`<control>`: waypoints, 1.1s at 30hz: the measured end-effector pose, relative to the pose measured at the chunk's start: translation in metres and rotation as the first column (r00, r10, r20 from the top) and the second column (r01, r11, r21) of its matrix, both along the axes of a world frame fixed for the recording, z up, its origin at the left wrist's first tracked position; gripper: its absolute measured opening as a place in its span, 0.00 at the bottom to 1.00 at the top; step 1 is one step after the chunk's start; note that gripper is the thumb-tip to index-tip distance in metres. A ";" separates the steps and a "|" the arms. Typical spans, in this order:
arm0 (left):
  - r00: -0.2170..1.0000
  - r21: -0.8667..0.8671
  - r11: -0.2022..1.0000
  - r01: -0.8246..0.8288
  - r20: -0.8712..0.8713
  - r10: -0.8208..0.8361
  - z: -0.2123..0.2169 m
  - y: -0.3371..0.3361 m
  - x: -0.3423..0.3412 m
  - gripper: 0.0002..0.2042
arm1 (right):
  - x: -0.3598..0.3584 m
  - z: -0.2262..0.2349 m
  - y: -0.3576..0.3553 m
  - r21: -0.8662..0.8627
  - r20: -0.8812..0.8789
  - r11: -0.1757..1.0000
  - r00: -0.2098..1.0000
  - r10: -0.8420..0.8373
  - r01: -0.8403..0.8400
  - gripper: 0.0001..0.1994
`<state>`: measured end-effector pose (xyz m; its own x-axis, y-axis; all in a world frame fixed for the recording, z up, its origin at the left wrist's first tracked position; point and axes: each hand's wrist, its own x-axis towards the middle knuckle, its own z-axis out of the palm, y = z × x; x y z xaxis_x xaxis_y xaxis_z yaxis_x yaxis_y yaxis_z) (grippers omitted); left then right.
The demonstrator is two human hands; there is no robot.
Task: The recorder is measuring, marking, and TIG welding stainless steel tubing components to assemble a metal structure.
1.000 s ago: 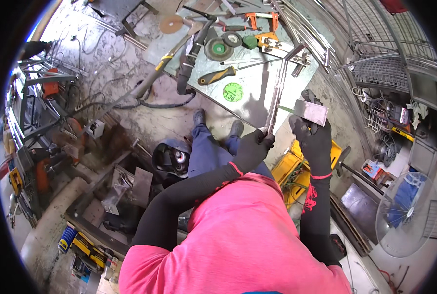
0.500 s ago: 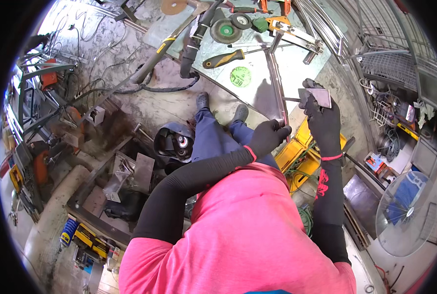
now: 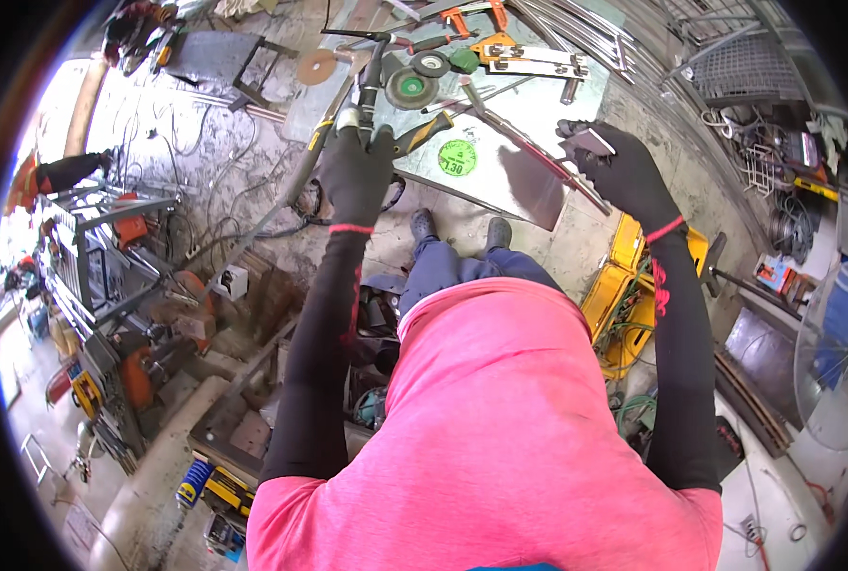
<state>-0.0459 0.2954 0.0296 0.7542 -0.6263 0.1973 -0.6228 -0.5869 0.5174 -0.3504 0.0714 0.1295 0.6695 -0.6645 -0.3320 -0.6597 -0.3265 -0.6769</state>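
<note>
— Since the earlier frame, what moved?
— Her left hand [image 3: 355,171], gloved in black, had left the long thin metal bar [image 3: 538,157] and reached out to the grey steel worktable [image 3: 528,95], closing its fingers around the black-handled angle grinder [image 3: 371,86] at the table's left edge.
— And the right hand [image 3: 623,171]?
— Raised over the table's right edge, it pinched a small flat grey metal plate [image 3: 590,143]. The bar lay slanted across the table, beside a round green sticker [image 3: 457,157].
</note>
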 end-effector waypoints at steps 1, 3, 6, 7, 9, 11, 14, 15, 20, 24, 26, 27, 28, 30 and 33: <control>0.997 0.086 0.996 -0.025 -0.064 0.031 0.001 -0.007 0.007 0.28 | 0.002 0.005 -0.001 -0.065 0.025 0.997 0.998 0.049 -0.047 0.19; 0.999 0.144 0.989 -0.021 0.039 0.015 0.002 -0.021 0.016 0.28 | 0.001 0.010 -0.001 -0.194 0.058 0.972 0.988 0.145 -0.132 0.19; 0.993 0.307 0.949 -0.069 0.110 0.037 0.001 -0.038 0.022 0.30 | -0.003 0.006 -0.005 -0.250 0.164 0.962 0.974 0.154 -0.110 0.19; 0.991 0.344 0.936 -0.079 0.132 0.035 -0.002 -0.040 0.025 0.30 | -0.005 0.009 -0.005 -0.325 0.135 0.939 0.978 0.162 -0.110 0.19; 0.994 0.341 0.935 -0.097 0.078 0.074 -0.014 -0.042 0.034 0.31 | -0.003 0.014 -0.004 -0.337 0.098 0.936 0.985 0.140 -0.099 0.19; 0.996 0.315 0.948 -0.050 -0.053 0.070 -0.023 -0.042 0.043 0.30 | -0.005 0.010 -0.004 -0.301 0.100 0.950 0.988 0.116 -0.081 0.19; 0.971 0.232 0.972 -0.034 -0.223 0.087 -0.029 -0.041 0.060 0.29 | -0.005 0.010 0.003 -0.269 0.086 0.963 0.996 0.022 0.002 0.19; 0.958 0.208 0.978 -0.022 -0.275 0.080 -0.029 -0.040 0.064 0.28 | -0.006 0.010 0.004 -0.252 0.088 0.967 0.996 -0.002 0.025 0.19; 0.877 0.130 0.991 -0.021 -0.473 0.081 -0.027 -0.037 0.073 0.26 | -0.004 0.015 0.002 -0.242 0.077 0.970 0.997 -0.005 0.023 0.23; 0.833 -0.027 0.998 -0.064 -0.552 0.039 -0.037 -0.026 0.077 0.21 | -0.003 0.006 0.001 -0.271 0.102 0.962 0.995 -0.013 0.040 0.22; 0.802 -0.150 0.984 -0.091 -0.597 -0.017 -0.026 -0.023 0.066 0.19 | -0.007 0.000 -0.002 -0.261 0.131 0.964 0.991 -0.021 0.055 0.21; 0.801 -0.166 0.979 -0.121 -0.599 -0.003 -0.022 -0.016 0.065 0.16 | -0.006 0.000 -0.002 -0.271 0.123 0.962 0.992 -0.006 0.039 0.20; 0.701 -0.275 0.945 -0.178 -0.709 -0.074 -0.014 -0.009 0.059 0.17 | -0.005 0.001 -0.003 -0.282 0.113 0.959 0.994 0.003 0.029 0.19; 0.456 -0.431 0.838 -0.336 -0.853 -0.256 0.017 0.004 0.035 0.17 | -0.006 -0.001 -0.002 -0.296 0.120 0.955 0.993 0.019 0.018 0.18; 0.682 -0.439 0.894 0.091 -0.626 -0.377 0.057 0.024 0.013 0.14 | -0.006 -0.005 0.005 -0.307 0.147 0.952 0.989 0.023 0.024 0.16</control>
<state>-0.0327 0.3195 0.0866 0.6007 -0.7964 -0.0700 -0.1029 -0.1638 0.9811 -0.3561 0.0762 0.1249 0.6949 -0.7191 -0.0101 -0.5610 -0.5332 -0.6333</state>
